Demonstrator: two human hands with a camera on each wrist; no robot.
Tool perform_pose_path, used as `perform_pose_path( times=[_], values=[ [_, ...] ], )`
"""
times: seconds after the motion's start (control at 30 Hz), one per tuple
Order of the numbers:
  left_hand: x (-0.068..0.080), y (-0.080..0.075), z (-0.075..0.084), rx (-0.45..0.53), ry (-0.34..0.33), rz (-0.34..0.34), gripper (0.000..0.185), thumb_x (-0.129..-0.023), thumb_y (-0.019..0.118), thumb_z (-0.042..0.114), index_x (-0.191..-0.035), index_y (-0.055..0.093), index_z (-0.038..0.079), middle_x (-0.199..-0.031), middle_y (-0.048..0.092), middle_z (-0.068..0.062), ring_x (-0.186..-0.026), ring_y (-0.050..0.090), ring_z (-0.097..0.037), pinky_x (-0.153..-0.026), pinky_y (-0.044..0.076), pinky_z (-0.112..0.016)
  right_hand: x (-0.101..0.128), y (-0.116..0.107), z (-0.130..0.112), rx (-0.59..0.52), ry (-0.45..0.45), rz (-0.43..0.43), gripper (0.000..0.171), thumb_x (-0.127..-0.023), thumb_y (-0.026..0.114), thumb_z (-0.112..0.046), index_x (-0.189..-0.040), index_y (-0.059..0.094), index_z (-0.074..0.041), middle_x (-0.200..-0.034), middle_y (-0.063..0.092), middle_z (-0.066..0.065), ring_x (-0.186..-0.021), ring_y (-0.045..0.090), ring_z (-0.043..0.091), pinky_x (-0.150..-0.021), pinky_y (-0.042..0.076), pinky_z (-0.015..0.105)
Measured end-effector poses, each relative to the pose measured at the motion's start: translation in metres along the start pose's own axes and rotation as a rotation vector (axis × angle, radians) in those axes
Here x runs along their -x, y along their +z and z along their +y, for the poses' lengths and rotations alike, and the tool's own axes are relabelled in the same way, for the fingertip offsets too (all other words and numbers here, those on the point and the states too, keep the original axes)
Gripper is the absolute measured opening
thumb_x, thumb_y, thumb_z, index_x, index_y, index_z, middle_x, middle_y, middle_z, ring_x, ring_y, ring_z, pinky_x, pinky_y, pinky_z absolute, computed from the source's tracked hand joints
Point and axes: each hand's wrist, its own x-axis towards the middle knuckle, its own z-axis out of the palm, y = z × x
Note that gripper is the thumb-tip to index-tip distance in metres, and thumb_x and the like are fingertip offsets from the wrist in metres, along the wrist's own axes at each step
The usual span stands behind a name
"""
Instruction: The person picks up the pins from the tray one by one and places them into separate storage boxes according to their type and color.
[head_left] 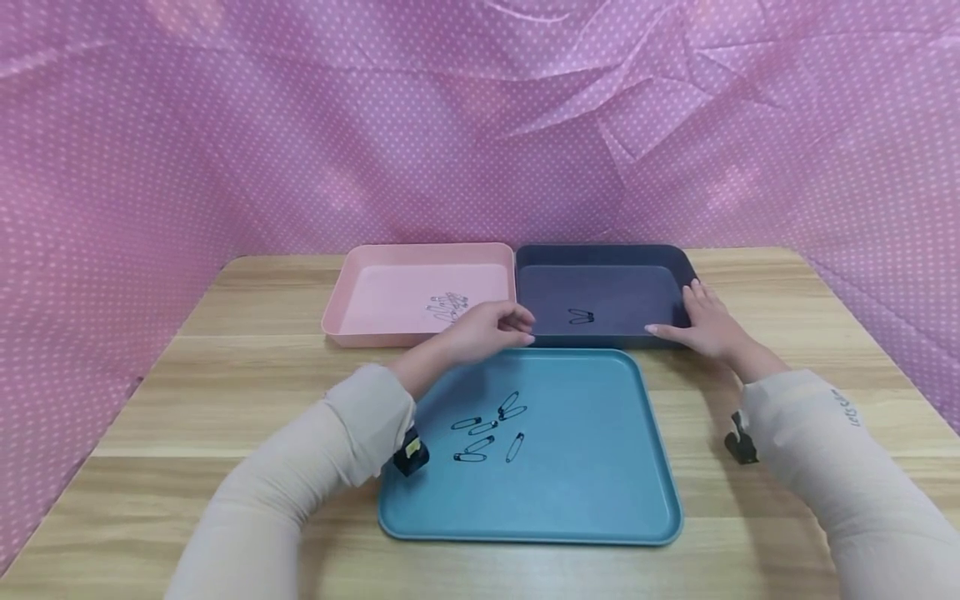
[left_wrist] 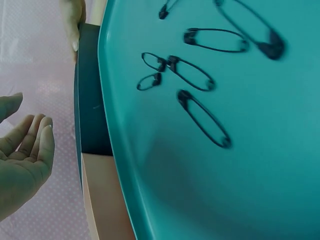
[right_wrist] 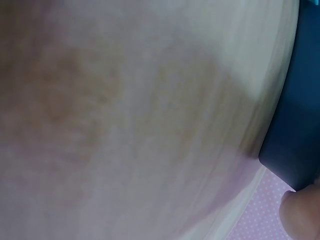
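My left hand (head_left: 491,331) hovers over the back edge of the blue tray (head_left: 585,500), by the corner where the pink and dark trays meet. Its fingers are loosely bent and hold nothing; the left wrist view shows the palm and fingertips (left_wrist: 46,122) bare. At the front right corner of the dark navy tray (head_left: 622,292), my right hand (head_left: 708,329) rests with fingers along the side rim and thumb spread over the front rim. Several black safety pins (head_left: 515,447) lie scattered on the blue tray. Two dark safety pins (head_left: 581,317) lie in the navy tray.
Several safety pins (head_left: 447,307) are heaped in the pink tray (head_left: 420,253), left of the navy one. All three trays stand on a light wooden table (head_left: 247,358). A pink dotted cloth (head_left: 450,125) hangs behind and at the sides.
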Motion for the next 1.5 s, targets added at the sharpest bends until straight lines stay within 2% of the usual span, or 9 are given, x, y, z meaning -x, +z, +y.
perform_pose_path(
  times=[0.27, 0.53, 0.67, 0.97, 1.3, 1.5],
  values=[
    [0.020, -0.010, -0.011, 0.054, 0.030, 0.002, 0.025, -0.082, 0.059, 0.014, -0.106, 0.057, 0.006, -0.094, 0.059, 0.000, -0.089, 0.052, -0.013, -0.080, 0.042, -0.026, 0.000, 0.001, 0.000, -0.005, 0.003, 0.004, 0.100, -0.079, 0.045, -0.057, -0.130, -0.004, 0.014, -0.135, -0.014, 0.030, -0.124, -0.014, 0.039, -0.098, -0.004, 0.052],
    [0.035, -0.017, -0.021, 0.058, 0.004, -0.032, 0.024, -0.081, 0.060, 0.012, -0.105, 0.057, 0.005, -0.095, 0.059, -0.002, -0.090, 0.053, -0.012, -0.081, 0.042, -0.025, 0.000, 0.000, 0.001, -0.002, -0.001, 0.009, 0.100, -0.079, 0.045, -0.057, -0.130, -0.003, 0.015, -0.135, -0.013, 0.030, -0.124, -0.013, 0.039, -0.098, -0.003, 0.052],
    [0.041, -0.019, -0.027, 0.060, -0.009, -0.048, 0.026, -0.081, 0.060, 0.011, -0.104, 0.057, 0.001, -0.095, 0.060, -0.004, -0.089, 0.055, -0.013, -0.082, 0.042, -0.026, 0.000, 0.000, 0.001, -0.001, 0.000, 0.011, 0.100, -0.079, 0.045, -0.057, -0.130, -0.003, 0.014, -0.135, -0.013, 0.030, -0.124, -0.013, 0.039, -0.098, -0.003, 0.052],
    [0.053, -0.020, -0.038, 0.075, -0.024, -0.082, 0.029, -0.081, 0.060, 0.015, -0.106, 0.056, 0.000, -0.094, 0.060, -0.002, -0.090, 0.055, -0.014, -0.084, 0.041, -0.029, 0.000, 0.000, 0.001, -0.005, -0.008, 0.018, 0.101, -0.079, 0.046, -0.057, -0.130, -0.002, 0.016, -0.135, -0.012, 0.032, -0.124, -0.014, 0.039, -0.098, -0.004, 0.051],
    [0.062, -0.018, -0.052, 0.078, -0.037, -0.158, 0.029, -0.080, 0.061, 0.015, -0.105, 0.056, 0.001, -0.097, 0.059, -0.004, -0.090, 0.054, -0.014, -0.081, 0.042, -0.028, 0.003, -0.002, 0.003, -0.032, 0.016, 0.015, 0.102, -0.078, 0.047, -0.058, -0.131, -0.003, 0.014, -0.136, -0.012, 0.029, -0.124, -0.015, 0.037, -0.098, -0.004, 0.053],
    [0.066, -0.018, -0.058, 0.090, -0.041, -0.202, 0.030, -0.079, 0.062, 0.016, -0.105, 0.055, 0.001, -0.097, 0.059, -0.005, -0.090, 0.055, -0.014, -0.081, 0.043, -0.027, 0.000, 0.000, 0.002, -0.023, -0.001, 0.021, 0.101, -0.078, 0.047, -0.057, -0.130, -0.001, 0.015, -0.135, -0.011, 0.031, -0.124, -0.014, 0.038, -0.098, -0.004, 0.052]
  ],
)
